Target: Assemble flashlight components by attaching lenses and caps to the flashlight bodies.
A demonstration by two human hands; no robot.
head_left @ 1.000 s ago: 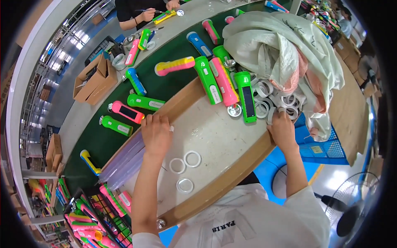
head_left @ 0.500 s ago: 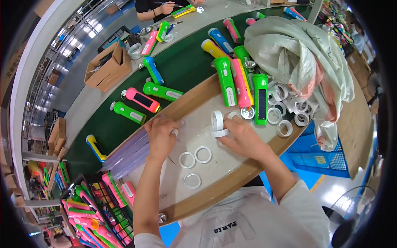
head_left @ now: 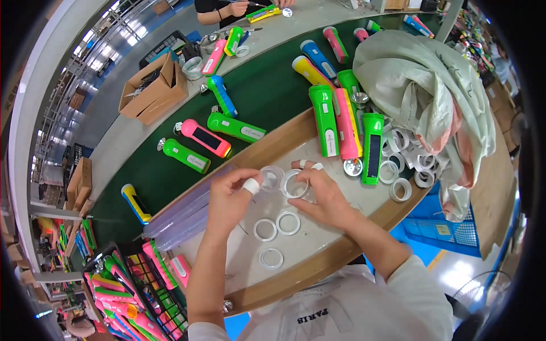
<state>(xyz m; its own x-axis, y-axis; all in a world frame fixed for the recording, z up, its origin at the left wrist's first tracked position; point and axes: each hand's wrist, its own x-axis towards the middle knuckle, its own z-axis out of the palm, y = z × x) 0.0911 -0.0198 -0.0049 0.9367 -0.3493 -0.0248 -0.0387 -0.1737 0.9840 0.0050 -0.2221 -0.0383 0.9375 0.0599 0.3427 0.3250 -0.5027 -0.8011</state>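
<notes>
Left hand: we see the left hand (head_left: pixel 230 196), a white tape on one finger, pinching a small clear disc (head_left: pixel 272 177) between fingertips, just above the pale work board (head_left: pixel 318 258)
Right hand: the right hand (head_left: pixel 321 196), two fingertips taped, closes around a white ring (head_left: pixel 296 183), held touching or just beside the disc; we cannot tell which
Done so far: we judge the job only partly through; three loose white rings (head_left: pixel 277 230) lie on the board below our hands, apart from one another, none visibly fitted with a lens
Left to do: a heap of white rings (head_left: pixel 406 165) waits at the right beside a pale cloth sack (head_left: pixel 432 85); coloured torch bodies (head_left: pixel 347 125) lie across the board's far edge and on the green belt (head_left: pixel 267 96)
Beyond: another person's hands (head_left: pixel 239 8) work at the far side; cardboard boxes (head_left: pixel 153 91) stand left of the belt
</notes>
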